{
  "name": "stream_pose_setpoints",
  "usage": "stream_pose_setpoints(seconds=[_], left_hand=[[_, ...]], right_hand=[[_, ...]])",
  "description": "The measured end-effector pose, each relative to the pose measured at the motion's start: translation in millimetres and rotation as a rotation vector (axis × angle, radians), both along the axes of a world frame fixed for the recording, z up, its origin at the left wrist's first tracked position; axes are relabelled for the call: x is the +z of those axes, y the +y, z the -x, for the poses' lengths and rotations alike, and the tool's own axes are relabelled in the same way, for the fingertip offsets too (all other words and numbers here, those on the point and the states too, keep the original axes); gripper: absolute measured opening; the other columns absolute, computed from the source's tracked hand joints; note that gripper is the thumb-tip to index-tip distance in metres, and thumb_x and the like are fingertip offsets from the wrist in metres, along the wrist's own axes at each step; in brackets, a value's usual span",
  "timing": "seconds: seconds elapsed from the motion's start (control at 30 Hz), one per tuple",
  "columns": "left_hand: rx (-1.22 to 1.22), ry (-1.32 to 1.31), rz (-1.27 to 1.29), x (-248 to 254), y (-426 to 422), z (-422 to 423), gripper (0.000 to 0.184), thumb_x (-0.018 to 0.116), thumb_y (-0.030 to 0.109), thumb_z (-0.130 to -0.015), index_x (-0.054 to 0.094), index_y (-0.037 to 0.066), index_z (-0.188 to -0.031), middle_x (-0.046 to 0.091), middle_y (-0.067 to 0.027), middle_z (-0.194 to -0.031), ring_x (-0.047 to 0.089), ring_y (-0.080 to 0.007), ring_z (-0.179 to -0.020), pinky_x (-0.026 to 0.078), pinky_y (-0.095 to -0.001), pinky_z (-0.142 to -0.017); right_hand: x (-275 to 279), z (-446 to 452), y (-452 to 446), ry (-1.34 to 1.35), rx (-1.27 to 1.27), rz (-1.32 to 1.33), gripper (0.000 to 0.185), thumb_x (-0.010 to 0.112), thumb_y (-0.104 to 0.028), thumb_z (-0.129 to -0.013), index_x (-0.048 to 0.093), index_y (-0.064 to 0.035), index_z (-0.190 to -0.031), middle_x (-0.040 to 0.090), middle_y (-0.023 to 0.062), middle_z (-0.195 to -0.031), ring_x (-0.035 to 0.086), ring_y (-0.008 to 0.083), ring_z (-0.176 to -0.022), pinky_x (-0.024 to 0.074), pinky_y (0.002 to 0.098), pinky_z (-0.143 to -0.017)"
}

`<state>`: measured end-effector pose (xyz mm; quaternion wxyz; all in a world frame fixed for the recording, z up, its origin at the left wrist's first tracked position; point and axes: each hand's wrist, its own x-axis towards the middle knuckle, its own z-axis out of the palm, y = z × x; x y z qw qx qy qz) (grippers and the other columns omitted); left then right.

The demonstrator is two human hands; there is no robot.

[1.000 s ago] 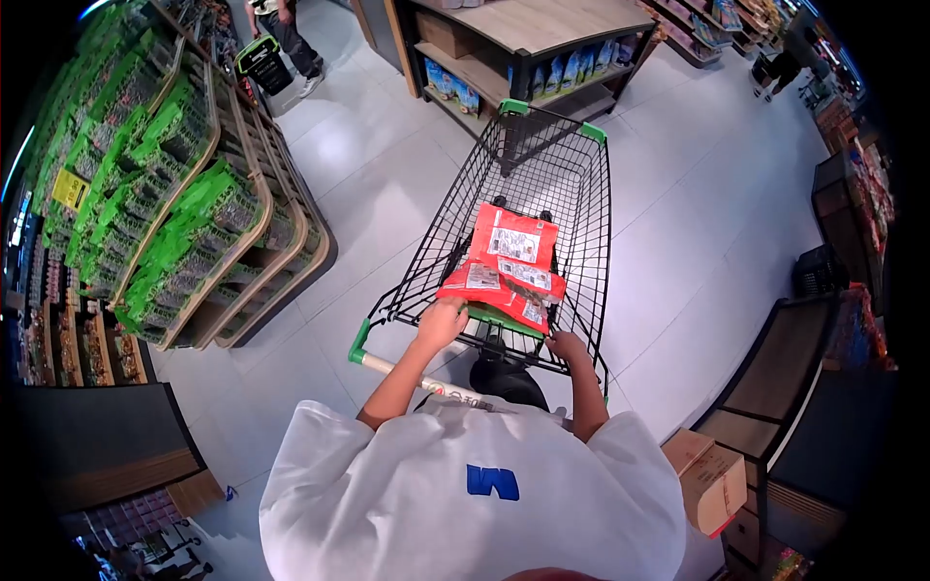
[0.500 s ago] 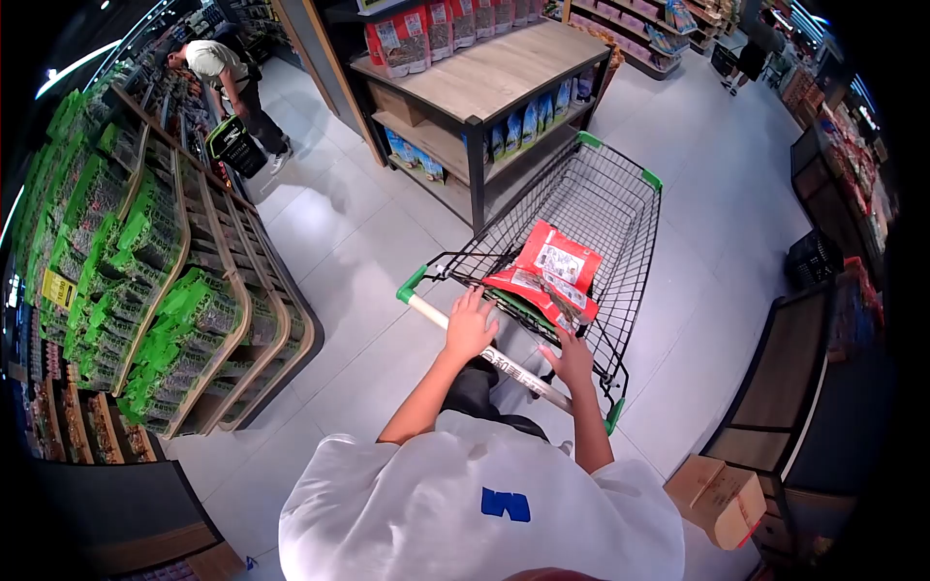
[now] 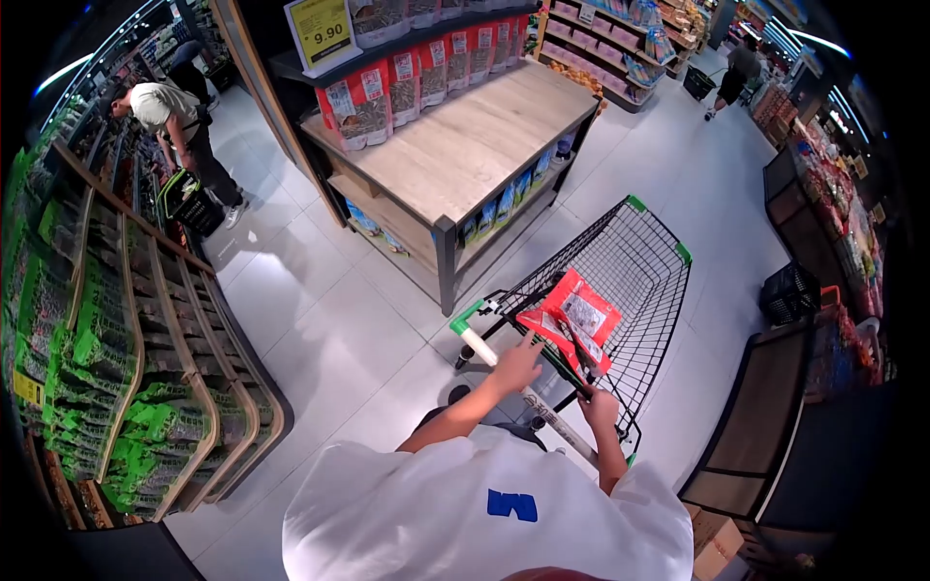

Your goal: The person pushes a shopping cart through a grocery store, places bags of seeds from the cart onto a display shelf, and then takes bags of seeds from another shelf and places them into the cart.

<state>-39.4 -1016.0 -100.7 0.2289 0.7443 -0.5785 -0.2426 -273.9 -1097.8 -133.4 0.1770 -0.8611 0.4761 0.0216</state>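
Note:
A wire shopping cart (image 3: 651, 276) with green corners stands in front of me, angled to the right. Two red-and-white printed bags, one flatter bag (image 3: 588, 308) and one crumpled bag (image 3: 554, 332), lie overlapping at its near end. My left hand (image 3: 518, 368) is above the pale handlebar (image 3: 478, 346), fingers stretched toward the cart's black inner edge beside the bags. Close to the crumpled bag's lower corner, my right hand (image 3: 601, 407) has its fingers curled round that black edge.
A wooden display table (image 3: 455, 145) with red bags and a price sign (image 3: 321, 34) stands just beyond the cart. Green-packaged shelves (image 3: 145, 387) line the left. A person with a basket (image 3: 191, 198) bends there. A cardboard box (image 3: 715, 544) sits at lower right.
The view has turned left, so cart and table appear lower. The right hand has gone from spread fingers to curled round the black edge. The left hand now reaches over the handlebar.

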Motion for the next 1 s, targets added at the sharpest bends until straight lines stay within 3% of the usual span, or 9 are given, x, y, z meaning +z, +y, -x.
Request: stream_pose_setpoints(seconds=[0.23, 0.27, 0.47, 0.5, 0.67, 0.8, 0.87, 0.93, 1.0], left_hand=[[-0.078, 0.052, -0.15, -15.0, -91.8, -23.2, 0.048, 0.057, 0.023, -0.075, 0.045, 0.002, -0.116, 0.026, -0.0255, -0.133, 0.058, -0.0381, -0.079, 0.049, -0.0421, -0.069], [-0.063, 0.028, -0.194, -57.3, -122.7, -36.2, 0.048, 0.057, 0.023, -0.075, 0.045, 0.002, -0.116, 0.026, -0.0255, -0.133, 0.058, -0.0381, -0.079, 0.049, -0.0421, -0.069], [-0.085, 0.061, -0.12, -72.9, -173.9, -62.4, 0.051, 0.059, 0.025, -0.075, 0.043, 0.003, -0.118, 0.026, -0.0245, -0.133, 0.058, -0.0378, -0.082, 0.048, -0.0419, -0.073], [-0.078, 0.048, -0.178, -96.6, -196.8, -76.5, 0.052, 0.059, 0.024, -0.075, 0.042, 0.002, -0.119, 0.023, -0.0245, -0.134, 0.058, -0.0379, -0.082, 0.047, -0.0422, -0.074], [-0.115, 0.032, -0.248, -72.0, -244.3, -91.8, 0.053, 0.06, 0.023, -0.074, 0.042, 0.002, -0.119, 0.024, -0.0221, -0.132, 0.058, -0.0369, -0.079, 0.048, -0.0417, -0.072], [-0.092, -0.115, -0.176, -73.5, -288.4, -102.2, 0.047, 0.06, 0.027, -0.075, 0.046, 0.008, -0.116, 0.036, -0.0181, -0.122, 0.057, -0.0348, -0.078, 0.048, -0.0409, -0.068], [-0.049, -0.078, -0.2, -66.9, -311.3, -108.1, 0.047, 0.06, 0.029, -0.075, 0.047, 0.009, -0.115, 0.038, -0.0169, -0.119, 0.057, -0.0346, -0.081, 0.047, -0.0409, -0.069], [-0.052, -0.133, -0.194, -66.8, -332.9, -111.1, 0.045, 0.06, 0.03, -0.075, 0.049, 0.009, -0.113, 0.04, -0.0166, -0.117, 0.056, -0.0349, -0.083, 0.046, -0.041, -0.071], [-0.049, -0.149, -0.189, -60.8, -351.6, -114.3, 0.043, 0.06, 0.029, -0.074, 0.05, 0.008, -0.111, 0.041, -0.0172, -0.113, 0.056, -0.0351, -0.084, 0.046, -0.0414, -0.072]], right_hand=[[-23.1, -23.7, -90.2, 0.082, -0.064, -0.133, 0.025, 0.063, -0.039, -0.071, 0.067, -0.0183, -0.085, 0.06, 0.0142, -0.071, 0.059, 0.0293, -0.068, 0.0475, 0.04, -0.061], [-78.3, -38.8, -126.2, 0.085, -0.021, -0.193, 0.026, 0.063, -0.038, -0.072, 0.066, -0.0168, -0.086, 0.059, 0.0153, -0.072, 0.059, 0.0297, -0.069, 0.0475, 0.0401, -0.062], [-72.4, -61.9, -189.7, -0.016, 0.029, -0.252, 0.022, 0.064, -0.03, -0.071, 0.067, -0.0145, -0.086, 0.058, 0.0173, -0.073, 0.058, 0.0321, -0.07, 0.0469, 0.0401, -0.065], [-100.1, -82.1, -217.9, -0.036, 0.056, -0.312, 0.031, 0.066, -0.034, -0.069, 0.066, -0.01, -0.089, 0.06, 0.0169, -0.076, 0.059, 0.0311, -0.072, 0.0474, 0.038, -0.067], [-109.6, -89.5, -275.0, -0.218, 0.104, -0.47, 0.054, 0.07, -0.043, -0.064, 0.061, -0.0016, -0.098, 0.063, 0.0169, -0.091, 0.061, 0.0297, -0.084, 0.0472, 0.0349, -0.074], [-121.0, -93.0, -327.0, -0.371, -0.063, -0.707, 0.055, 0.06, -0.048, -0.073, 0.06, -0.0019, -0.102, 0.063, 0.0173, -0.09, 0.06, 0.03, -0.083, 0.0456, 0.0339, -0.075], [-117.1, -100.4, -346.3, -0.407, -0.193, -0.776, 0.054, 0.039, -0.049, -0.086, 0.06, -0.0016, -0.099, 0.061, 0.0208, -0.086, 0.059, 0.0335, -0.085, 0.0436, 0.0358, -0.076], [-91.7, -115.6, -373.9, -0.197, -0.127, -0.727, 0.054, 0.039, -0.05, -0.086, 0.061, -0.0021, -0.098, 0.06, 0.0222, -0.089, 0.057, 0.0345, -0.088, 0.0431, 0.0359, -0.078], [-108.4, -115.2, -388.6, -0.316, -0.139, -0.703, 0.048, 0.045, -0.046, -0.084, 0.061, -0.0026, -0.1, 0.062, 0.0193, -0.09, 0.059, 0.0327, -0.087, 0.0443, 0.0358, -0.077]])
